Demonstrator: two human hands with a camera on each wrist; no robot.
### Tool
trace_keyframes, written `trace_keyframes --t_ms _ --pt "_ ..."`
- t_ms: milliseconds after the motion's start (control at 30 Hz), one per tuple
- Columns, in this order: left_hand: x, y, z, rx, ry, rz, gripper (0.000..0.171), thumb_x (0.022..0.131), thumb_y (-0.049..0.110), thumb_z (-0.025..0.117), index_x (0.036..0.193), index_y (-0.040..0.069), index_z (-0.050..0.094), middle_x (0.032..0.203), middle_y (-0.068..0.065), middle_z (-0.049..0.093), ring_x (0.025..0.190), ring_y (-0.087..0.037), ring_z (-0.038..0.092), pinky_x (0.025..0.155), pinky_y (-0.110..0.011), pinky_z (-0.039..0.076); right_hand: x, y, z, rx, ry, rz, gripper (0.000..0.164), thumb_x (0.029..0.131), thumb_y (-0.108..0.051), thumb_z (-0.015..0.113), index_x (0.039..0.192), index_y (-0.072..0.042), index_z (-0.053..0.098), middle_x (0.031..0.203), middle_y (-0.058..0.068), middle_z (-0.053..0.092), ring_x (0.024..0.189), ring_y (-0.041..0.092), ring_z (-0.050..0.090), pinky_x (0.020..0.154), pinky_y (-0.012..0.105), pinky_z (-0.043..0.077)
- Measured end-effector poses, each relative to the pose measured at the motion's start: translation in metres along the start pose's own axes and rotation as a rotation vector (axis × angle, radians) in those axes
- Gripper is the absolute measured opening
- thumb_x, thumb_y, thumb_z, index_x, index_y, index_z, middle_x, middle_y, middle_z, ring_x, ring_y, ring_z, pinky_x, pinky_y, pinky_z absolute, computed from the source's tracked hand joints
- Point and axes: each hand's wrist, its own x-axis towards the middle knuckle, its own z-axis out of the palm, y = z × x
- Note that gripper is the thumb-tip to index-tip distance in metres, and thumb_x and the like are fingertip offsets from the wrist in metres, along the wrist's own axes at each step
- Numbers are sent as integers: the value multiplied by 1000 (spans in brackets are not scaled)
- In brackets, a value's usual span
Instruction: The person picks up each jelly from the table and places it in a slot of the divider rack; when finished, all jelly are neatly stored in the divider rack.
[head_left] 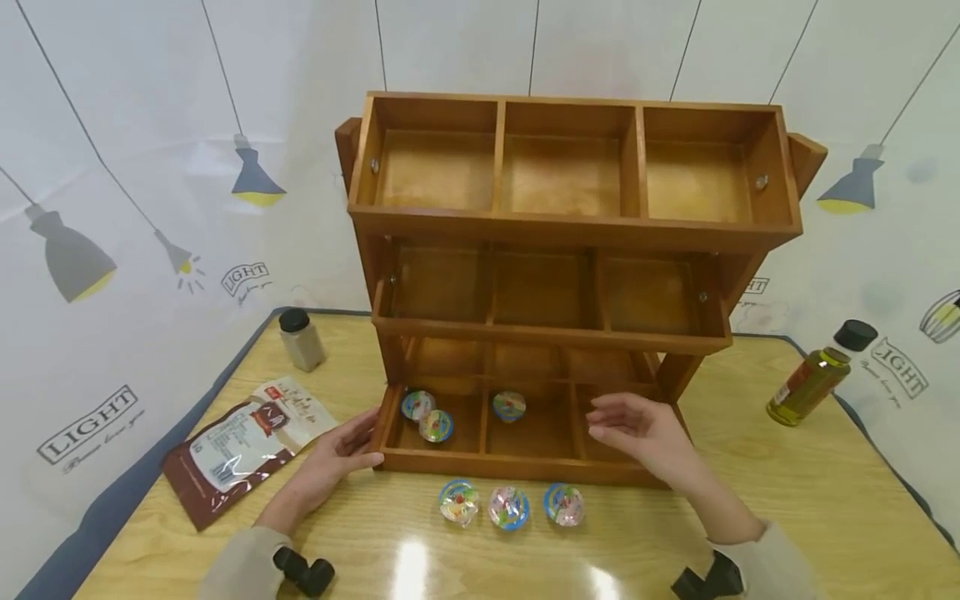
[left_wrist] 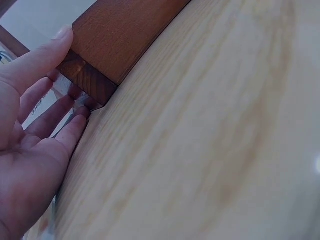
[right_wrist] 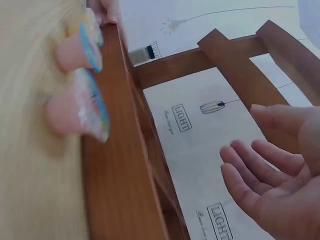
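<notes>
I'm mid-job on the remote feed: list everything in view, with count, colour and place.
Table: 1, light wood, foreground
Wooden shelf: 1, brown, tiered, centre
Shelf cups: 3, multicoloured lids, bottom tier; two left compartment, one middle
Table cups: 3, multicoloured lids, row before shelf
Jar: 1, black lid, left rear
Bag: 1, brown and white, left
Bottle: 1, yellow-green, black cap, right
Backdrop: white, printed lamps, behind
Sleeves: 2, pale, both forearms
Wrist devices: 2, black, at sleeves
Left hand: 1, bare, gripping shelf's lower left corner
Right hand: 1, bare, over bottom-right compartment
</notes>
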Motion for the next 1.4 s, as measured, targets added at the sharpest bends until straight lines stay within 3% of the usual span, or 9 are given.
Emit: trace_keyframes --t_ms 167,400,600,800,1033,1400 --pt "3 1 1 -12 -11 32 73 78 17 66 140 10 28 144 -14 27 115 7 40 94 -9 40 -30 10 -11 -37 -130 -24 34 81 -10 63 109 5 54 95 23 62 83 7 61 71 23 54" --pt "5 3 -1 2 -2 22 73 77 17 67 140 11 29 144 -12 29 115 9 41 93 -8 39 -48 36 4 -30 -272 -3 37 81 -13 64 112 4 54 107 23 59 94 17 61 78 25 53" --pt "6 2 -1 17 -9 12 73 78 18 67 140 11 28 144 -13 28 115 10 40 94 -8 39 -50 48 23 61 -296 74 59 74 -17 70 122 4 45 118 25 53 99 6 57 85 23 51" --pt "2 0 -1 7 -4 10 74 78 16 67 140 8 27 145 -16 26 113 12 40 93 -7 39 -52 55 41 175 -284 31 62 74 -10 69 125 10 39 115 33 48 97 3 56 83 20 51" --pt "2 -2 1 4 -3 14 73 78 16 66 140 10 28 145 -12 27 114 12 39 94 -8 38 -53 59 48 165 -231 3 57 75 -10 68 122 10 43 107 30 54 90 5 58 79 21 53" --pt "2 -3 1 10 8 5 73 78 17 67 140 11 29 145 -12 27 113 13 40 93 -8 39 -54 47 52 115 -222 70 53 74 -15 70 118 6 50 107 24 58 89 6 59 79 21 53"
